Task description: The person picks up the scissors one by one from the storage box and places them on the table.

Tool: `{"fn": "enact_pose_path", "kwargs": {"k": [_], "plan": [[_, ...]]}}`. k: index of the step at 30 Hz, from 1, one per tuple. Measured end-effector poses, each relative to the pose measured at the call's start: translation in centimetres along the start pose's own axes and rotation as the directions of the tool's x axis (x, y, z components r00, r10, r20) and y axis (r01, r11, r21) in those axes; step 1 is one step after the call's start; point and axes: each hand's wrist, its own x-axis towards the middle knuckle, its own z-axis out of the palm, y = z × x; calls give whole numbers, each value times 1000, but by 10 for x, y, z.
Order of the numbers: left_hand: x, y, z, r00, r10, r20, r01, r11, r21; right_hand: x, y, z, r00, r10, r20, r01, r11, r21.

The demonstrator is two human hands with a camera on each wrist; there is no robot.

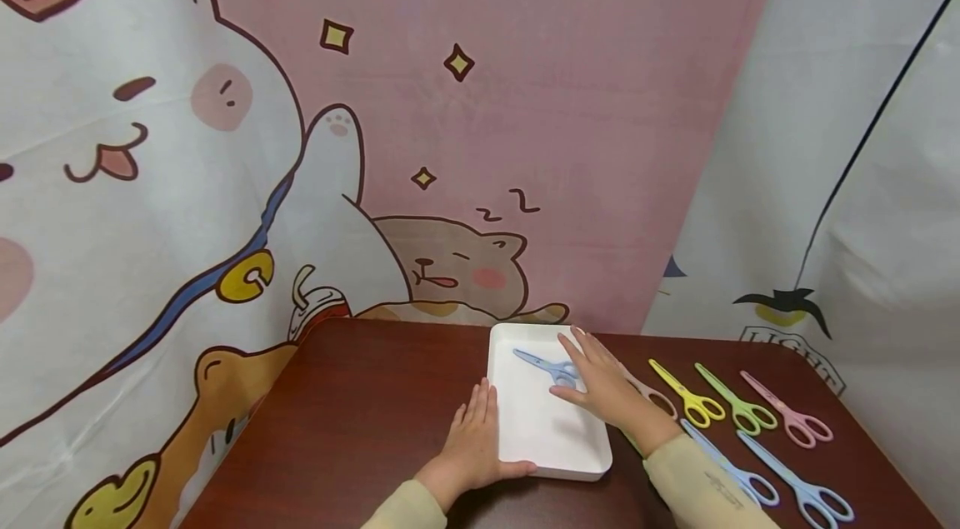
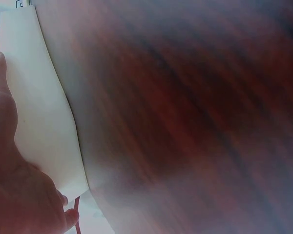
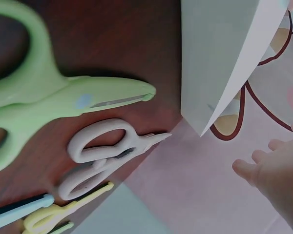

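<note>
A pair of light blue scissors (image 1: 542,361) lies in the far part of a white tray (image 1: 551,437), blades to the left. My right hand (image 1: 603,383) is over the tray's right side with fingers spread, beside the scissors' handles; whether it touches them cannot be told. In the right wrist view its fingers (image 3: 245,170) stand out straight beyond the tray's wall (image 3: 212,63). My left hand (image 1: 472,446) rests along the tray's left side with straight fingers, its thumb stretched along the near edge. The left wrist view shows this hand (image 2: 19,195) against the tray's outer wall (image 2: 44,107).
Right of the tray lie several scissors: yellow (image 1: 688,396), green (image 1: 738,401), pink (image 1: 787,412), blue ones (image 1: 798,483), and a pale pinkish pair (image 3: 100,156). Another green pair (image 3: 49,90) is mostly under my right arm. A cartoon cloth (image 1: 562,137) hangs behind the brown table (image 1: 360,429).
</note>
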Motion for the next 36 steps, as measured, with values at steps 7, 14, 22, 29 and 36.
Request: {"fn": "enact_pose_path", "kwargs": {"k": [7,14,22,29,36], "plan": [[0,-3,8,999,21,-40,-21,1000,-2,14,-4,2,999,-44,6,44,999,-19],[0,-2,4,999,20,-28,-20,1000,-13,26,-8,8,998,-37,44,37,999,6],[1,0,1,1000,4,-17,-4,1000,11,38,-10,18,997,-5,83,-1,997,74],[1,-1,5,1000,5,-20,-5,1000,0,45,-5,32,990,72,125,-83,993,88],[2,-3,11,999,7,-33,-7,1000,-12,47,-3,38,977,124,173,-141,986,90]]}}
